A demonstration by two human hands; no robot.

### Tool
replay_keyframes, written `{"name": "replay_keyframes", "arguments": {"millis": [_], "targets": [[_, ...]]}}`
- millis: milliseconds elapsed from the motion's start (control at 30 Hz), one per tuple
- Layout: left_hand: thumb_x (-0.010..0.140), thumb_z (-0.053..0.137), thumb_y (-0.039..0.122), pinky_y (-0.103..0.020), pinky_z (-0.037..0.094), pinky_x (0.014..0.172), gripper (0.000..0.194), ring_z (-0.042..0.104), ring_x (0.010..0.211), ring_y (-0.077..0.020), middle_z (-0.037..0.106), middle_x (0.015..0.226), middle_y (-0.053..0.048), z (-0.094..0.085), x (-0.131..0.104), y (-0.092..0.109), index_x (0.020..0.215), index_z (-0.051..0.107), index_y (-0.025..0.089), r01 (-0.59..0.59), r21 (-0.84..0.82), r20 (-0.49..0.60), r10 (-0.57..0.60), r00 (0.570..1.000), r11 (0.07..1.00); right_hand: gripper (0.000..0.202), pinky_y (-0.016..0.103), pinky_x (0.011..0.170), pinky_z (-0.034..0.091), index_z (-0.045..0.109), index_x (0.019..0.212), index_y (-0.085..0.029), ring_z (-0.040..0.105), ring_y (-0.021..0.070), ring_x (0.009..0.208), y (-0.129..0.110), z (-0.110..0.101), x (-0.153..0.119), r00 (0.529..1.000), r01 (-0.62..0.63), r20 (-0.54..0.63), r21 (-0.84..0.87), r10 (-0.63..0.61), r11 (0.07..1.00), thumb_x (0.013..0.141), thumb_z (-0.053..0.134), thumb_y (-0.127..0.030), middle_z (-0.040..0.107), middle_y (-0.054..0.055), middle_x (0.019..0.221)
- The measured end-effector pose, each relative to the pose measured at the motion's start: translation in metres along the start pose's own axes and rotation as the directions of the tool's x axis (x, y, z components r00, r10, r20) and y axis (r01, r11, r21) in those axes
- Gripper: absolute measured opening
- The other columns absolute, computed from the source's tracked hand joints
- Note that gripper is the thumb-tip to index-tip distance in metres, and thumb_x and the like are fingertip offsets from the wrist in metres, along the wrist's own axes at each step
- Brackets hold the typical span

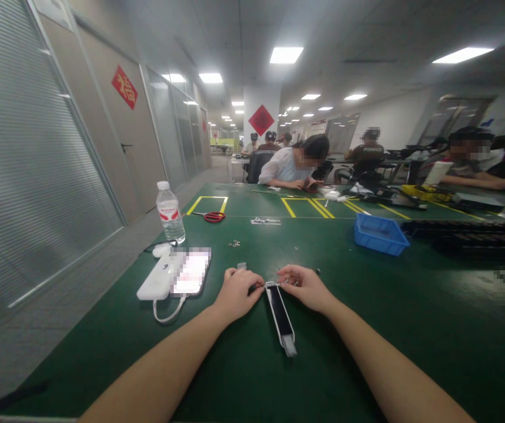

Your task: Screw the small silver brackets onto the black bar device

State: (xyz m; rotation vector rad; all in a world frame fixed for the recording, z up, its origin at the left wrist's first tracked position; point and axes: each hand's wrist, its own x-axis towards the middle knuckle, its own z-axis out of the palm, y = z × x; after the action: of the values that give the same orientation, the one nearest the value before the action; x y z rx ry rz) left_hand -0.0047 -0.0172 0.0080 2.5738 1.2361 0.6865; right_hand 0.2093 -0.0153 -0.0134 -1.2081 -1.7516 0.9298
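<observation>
A narrow black device with a white frame (280,311) lies on the green table (323,364) between my hands, a grey-white piece (289,346) at its near end. My left hand (240,292) is closed at the device's far left corner, thumb and fingertips pressed together. A small greyish object (241,266) shows just beyond its knuckles. My right hand (305,286) is curled by the far right corner, its fingers bent toward the thumb. Something small and light-coloured shows at those fingertips, too small to make out.
Left of my hands are a phone (193,271), a white power bank (155,279) with a cable and a water bottle (170,214). Red scissors (214,217) and small rings (234,243) lie beyond. A blue bin (380,235) stands right. A person (294,164) leans over the far side.
</observation>
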Motion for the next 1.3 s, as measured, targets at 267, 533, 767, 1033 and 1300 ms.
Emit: {"name": "replay_keyframes", "arguments": {"millis": [267,533,767,1033,1300], "targets": [[0.085,0.053,0.024,-0.037,0.025,0.085,0.009,0.056,0.090,-0.0179,0.067,0.087,0.002,-0.0016,0.0007,0.0020,0.088,0.062,0.023,0.007,0.007,0.012,-0.007,1.000,1.000,0.022,0.026,0.061,0.046,0.061,0.094,-0.015,0.056,0.0112,0.062,0.0012,0.0007,-0.0006,0.999,0.037,-0.006,-0.061,-0.038,0.997,0.073,0.060,-0.022,0.066,0.003,0.080],[0.086,0.052,0.025,-0.036,0.026,0.085,0.010,0.056,0.089,-0.0174,0.066,0.086,0.002,-0.0008,0.0001,0.0005,0.088,0.061,0.023,-0.003,0.013,0.003,0.003,1.000,1.000,0.022,0.026,0.061,0.046,0.062,0.095,-0.016,0.056,0.0124,0.063,0.0025,0.0017,-0.0006,0.998,0.053,-0.023,-0.109,-0.056,0.993,0.076,0.058,-0.025,0.065,0.002,0.078],[0.085,0.053,0.025,-0.037,0.025,0.086,0.009,0.056,0.091,-0.0176,0.067,0.087,0.002,0.0011,0.0000,-0.0002,0.089,0.061,0.024,0.002,0.023,0.007,-0.002,1.000,1.000,0.023,0.027,0.061,0.044,0.060,0.099,-0.018,0.054,0.0123,0.059,-0.0008,0.0036,-0.0019,0.998,0.056,-0.017,-0.104,-0.058,0.993,0.078,0.054,-0.025,0.062,0.000,0.071],[0.085,0.052,0.024,-0.037,0.026,0.085,0.010,0.056,0.090,-0.0180,0.067,0.087,0.002,0.0006,0.0003,0.0004,0.088,0.061,0.023,0.001,0.011,0.005,-0.001,1.000,1.000,0.020,0.029,0.069,0.046,0.062,0.096,-0.019,0.058,0.0146,0.068,-0.0069,0.0046,-0.0030,0.997,0.068,-0.028,-0.163,-0.073,0.984,0.079,0.053,-0.025,0.064,0.001,0.074],[0.085,0.052,0.024,-0.038,0.026,0.086,0.009,0.056,0.089,-0.0188,0.066,0.086,0.002,-0.0005,0.0000,0.0008,0.088,0.061,0.023,-0.001,0.006,-0.003,0.001,1.000,1.000,0.022,0.029,0.067,0.048,0.062,0.096,-0.018,0.058,0.0157,0.073,-0.0016,0.0001,-0.0005,0.990,0.052,-0.117,-0.199,-0.077,0.979,0.078,0.052,-0.025,0.063,0.004,0.086]]}}
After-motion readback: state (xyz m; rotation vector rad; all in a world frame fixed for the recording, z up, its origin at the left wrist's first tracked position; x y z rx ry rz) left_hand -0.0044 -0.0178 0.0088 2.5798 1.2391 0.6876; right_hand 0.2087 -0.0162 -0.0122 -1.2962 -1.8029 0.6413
